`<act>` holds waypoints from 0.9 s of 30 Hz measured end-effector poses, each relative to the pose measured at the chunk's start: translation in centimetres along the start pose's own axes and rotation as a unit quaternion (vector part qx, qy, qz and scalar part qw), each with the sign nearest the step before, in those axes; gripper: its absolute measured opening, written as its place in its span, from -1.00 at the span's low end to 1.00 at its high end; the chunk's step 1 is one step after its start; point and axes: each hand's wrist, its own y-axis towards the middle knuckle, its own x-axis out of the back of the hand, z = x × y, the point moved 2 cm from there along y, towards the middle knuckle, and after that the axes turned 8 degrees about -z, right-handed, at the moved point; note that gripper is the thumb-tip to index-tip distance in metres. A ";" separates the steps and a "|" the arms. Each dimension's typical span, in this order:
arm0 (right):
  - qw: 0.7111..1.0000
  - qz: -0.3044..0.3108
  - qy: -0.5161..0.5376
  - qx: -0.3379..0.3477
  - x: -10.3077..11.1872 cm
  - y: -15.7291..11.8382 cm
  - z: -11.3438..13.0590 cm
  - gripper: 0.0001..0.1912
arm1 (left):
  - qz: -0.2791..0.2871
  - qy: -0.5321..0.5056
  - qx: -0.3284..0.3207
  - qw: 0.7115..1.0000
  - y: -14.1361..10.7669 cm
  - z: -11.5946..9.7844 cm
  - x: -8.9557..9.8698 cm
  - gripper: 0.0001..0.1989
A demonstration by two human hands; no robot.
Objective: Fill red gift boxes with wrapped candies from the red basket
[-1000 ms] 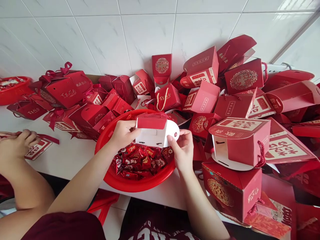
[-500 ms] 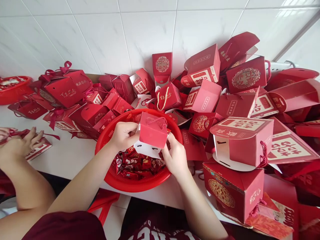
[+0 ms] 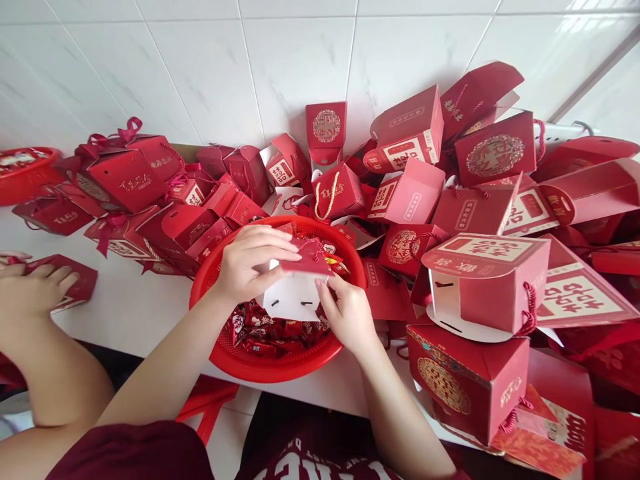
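Observation:
Over the red plastic basket (image 3: 280, 375) I hold a small red gift box (image 3: 293, 293), its white inside and two dark knotted cord ends facing me. My left hand (image 3: 253, 263) lies across the box's top left, fingers stretched over the red panel and thumb below at the white edge. With thumb and fingers, my right hand (image 3: 347, 310) pinches the box's right edge. A twisted red cord handle shows at the far side of the box. Red-wrapped candies (image 3: 270, 333) fill the basket below, partly covered by the box.
Red gift boxes (image 3: 130, 173) with ribbons crowd the left; more boxes (image 3: 490, 280) are heaped on the right. A tiled wall (image 3: 300, 60) stands behind. At far left, another person's hand (image 3: 30, 287) is on a box (image 3: 80, 280), near a second red basket (image 3: 30, 187).
The box has tilted, showing more of its white inside. My left hand has moved from its left edge onto its top. At far left, the other person's hands and box have shifted.

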 end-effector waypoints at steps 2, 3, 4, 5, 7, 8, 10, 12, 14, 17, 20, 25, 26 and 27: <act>1.000 -0.010 0.023 -0.006 0.1 -0.1 0.0 -0.57 | -0.024 -0.002 0.056 0.998 -0.3 0.7 0.0 -0.88; 0.999 -0.017 0.040 -0.010 0.1 -0.1 0.0 -0.56 | -0.062 0.015 0.081 0.995 -0.4 1.0 0.2 -0.85; 0.998 -0.025 0.056 -0.017 0.2 -0.1 -0.1 -0.57 | -0.109 0.041 0.098 0.988 -0.6 1.3 0.4 -0.81; 0.997 -0.034 0.068 -0.024 0.3 -0.1 -0.1 -0.58 | -0.159 0.069 0.107 0.979 -0.7 1.6 0.6 -0.77; 0.996 -0.044 0.076 -0.034 0.4 0.0 -0.3 -0.59 | -0.240 0.116 0.121 0.956 -0.8 2.0 1.1 -0.69; 0.996 -0.044 0.073 -0.036 0.4 0.1 -0.3 -0.59 | -0.264 0.131 0.132 0.946 -0.8 2.2 1.3 -0.65; 0.997 -0.036 0.061 -0.031 0.3 0.1 -0.4 -0.60 | -0.292 0.146 0.161 0.931 -0.8 2.3 1.6 -0.57; 0.998 -0.030 0.047 -0.025 0.3 0.2 -0.4 -0.60 | -0.311 0.141 0.190 0.920 -0.7 2.4 1.7 -0.49; 0.998 -0.031 0.041 -0.024 0.4 0.1 -0.4 -0.62 | -0.318 0.121 0.217 0.915 -0.8 2.5 1.7 -0.44; 0.998 -0.042 0.040 -0.028 0.4 0.1 -0.4 -0.66 | -0.314 0.085 0.255 0.911 -1.2 3.0 1.6 -0.41; 0.997 -0.055 0.040 -0.023 0.3 0.3 -0.4 -0.75 | -0.300 0.075 0.273 0.911 -1.5 3.7 1.5 -0.37; 0.997 -0.046 0.057 0.018 0.6 0.5 0.0 -0.80 | -0.306 0.032 0.298 0.904 -1.7 4.4 1.5 -0.36; 0.998 -0.036 0.055 0.023 0.9 0.5 0.1 -0.78 | -0.310 0.036 0.297 0.902 -1.7 4.5 1.5 -0.36; 0.998 -0.028 0.049 0.027 1.2 0.6 0.1 -0.77 | -0.312 0.046 0.295 0.902 -1.7 4.7 1.6 -0.37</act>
